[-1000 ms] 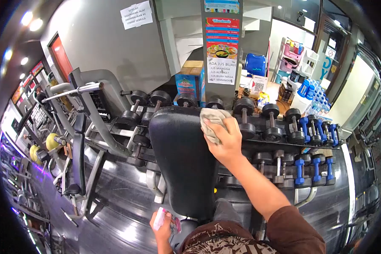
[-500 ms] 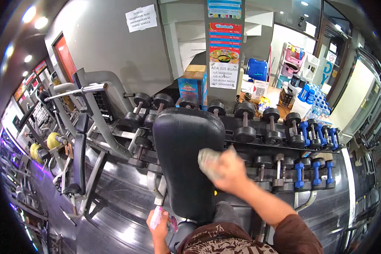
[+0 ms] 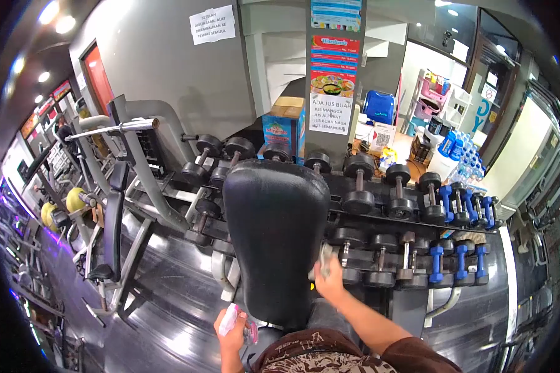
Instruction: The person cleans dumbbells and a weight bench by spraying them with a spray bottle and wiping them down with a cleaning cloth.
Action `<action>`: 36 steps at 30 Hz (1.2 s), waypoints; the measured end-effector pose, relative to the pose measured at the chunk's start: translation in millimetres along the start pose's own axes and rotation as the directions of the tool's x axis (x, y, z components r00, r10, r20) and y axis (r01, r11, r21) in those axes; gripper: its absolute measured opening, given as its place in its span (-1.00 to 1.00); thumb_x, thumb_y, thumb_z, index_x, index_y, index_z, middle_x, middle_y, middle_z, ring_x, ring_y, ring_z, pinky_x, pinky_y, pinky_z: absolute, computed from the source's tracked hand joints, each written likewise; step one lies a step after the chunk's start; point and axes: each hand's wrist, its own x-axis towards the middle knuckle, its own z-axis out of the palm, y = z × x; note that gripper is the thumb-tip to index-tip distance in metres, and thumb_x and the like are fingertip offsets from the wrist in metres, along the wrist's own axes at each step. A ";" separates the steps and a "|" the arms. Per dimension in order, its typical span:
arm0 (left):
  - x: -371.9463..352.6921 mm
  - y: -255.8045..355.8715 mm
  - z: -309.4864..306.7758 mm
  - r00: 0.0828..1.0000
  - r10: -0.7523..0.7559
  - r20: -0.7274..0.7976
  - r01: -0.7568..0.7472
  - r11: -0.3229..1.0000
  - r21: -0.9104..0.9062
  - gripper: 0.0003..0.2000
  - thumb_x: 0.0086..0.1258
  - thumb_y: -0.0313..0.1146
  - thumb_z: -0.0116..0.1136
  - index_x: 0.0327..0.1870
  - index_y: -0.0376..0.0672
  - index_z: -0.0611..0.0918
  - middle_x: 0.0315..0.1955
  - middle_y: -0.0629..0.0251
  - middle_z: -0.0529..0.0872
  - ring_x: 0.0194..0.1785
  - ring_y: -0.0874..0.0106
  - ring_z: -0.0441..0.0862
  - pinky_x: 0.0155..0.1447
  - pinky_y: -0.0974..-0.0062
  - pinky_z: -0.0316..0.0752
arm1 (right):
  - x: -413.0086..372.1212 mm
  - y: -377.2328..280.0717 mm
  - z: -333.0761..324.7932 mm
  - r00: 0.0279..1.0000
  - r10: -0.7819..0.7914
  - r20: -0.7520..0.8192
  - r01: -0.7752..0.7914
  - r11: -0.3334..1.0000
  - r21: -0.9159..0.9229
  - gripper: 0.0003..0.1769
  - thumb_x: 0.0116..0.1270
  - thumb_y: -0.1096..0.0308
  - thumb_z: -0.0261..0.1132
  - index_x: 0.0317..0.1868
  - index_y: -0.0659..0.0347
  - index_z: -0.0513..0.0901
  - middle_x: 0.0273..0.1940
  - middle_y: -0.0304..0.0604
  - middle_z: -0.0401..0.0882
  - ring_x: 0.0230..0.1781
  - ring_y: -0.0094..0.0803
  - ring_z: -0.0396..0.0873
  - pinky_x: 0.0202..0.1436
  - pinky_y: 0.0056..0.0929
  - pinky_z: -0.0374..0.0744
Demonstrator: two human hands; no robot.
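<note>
Upright in front of me stands the black padded backrest of a weight bench, its surface shiny. My right hand is closed around a pale greyish cloth and is at the backrest's right edge, with the cloth against its side. Down at the lower left, my left hand grips a spray bottle with a white and pink head. The bottle's clear pinkish body shows beside the fingers, left of the bench's lower end.
Behind the bench runs a two-tier rack with black dumbbells and small blue dumbbells. A bench machine with a barbell stands at left. A cardboard box sits behind the rack; bottled water is at right.
My right hand has moved with the cloth from the front of the backrest down and right to its right edge. My left hand stays low with the spray bottle, shifted slightly.
</note>
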 end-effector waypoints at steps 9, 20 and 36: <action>13.8 13.2 15.8 1.000 -0.007 -0.018 0.006 0.999 -0.043 -0.87 0.33 -0.51 0.35 -0.23 -0.31 0.62 -0.44 0.29 0.68 -0.46 0.51 0.64 -0.33 0.51 0.57 | 60.6 -35.1 -42.3 0.945 0.301 0.124 -0.326 0.885 0.333 -0.76 0.51 0.24 0.29 0.00 0.22 0.61 -0.19 -0.29 0.64 -0.16 -0.55 0.53 -0.06 -0.43 0.56; -11.8 11.1 10.4 0.994 -0.103 -0.037 0.100 0.991 -0.085 -0.86 0.31 -0.56 0.34 -0.20 -0.33 0.61 -0.40 0.25 0.69 -0.44 0.50 0.65 -0.31 0.49 0.59 | 146.8 -112.4 -14.0 0.886 -0.317 -0.338 0.359 0.931 0.067 -0.73 0.27 0.49 0.43 -0.01 0.23 0.69 -0.04 0.05 0.54 -0.05 -0.04 0.57 0.07 -0.23 0.54; -7.5 34.6 -12.7 1.000 -0.024 -0.017 0.022 0.997 -0.070 -0.84 0.31 -0.50 0.36 -0.22 -0.33 0.61 -0.40 0.23 0.69 -0.43 0.48 0.66 -0.32 0.50 0.58 | 117.2 -138.1 -54.3 0.796 -0.605 0.032 0.592 0.766 -0.249 -0.44 -0.13 0.46 0.53 0.00 -0.10 0.76 -0.20 -0.12 0.58 -0.26 -0.08 0.60 -0.17 -0.15 0.60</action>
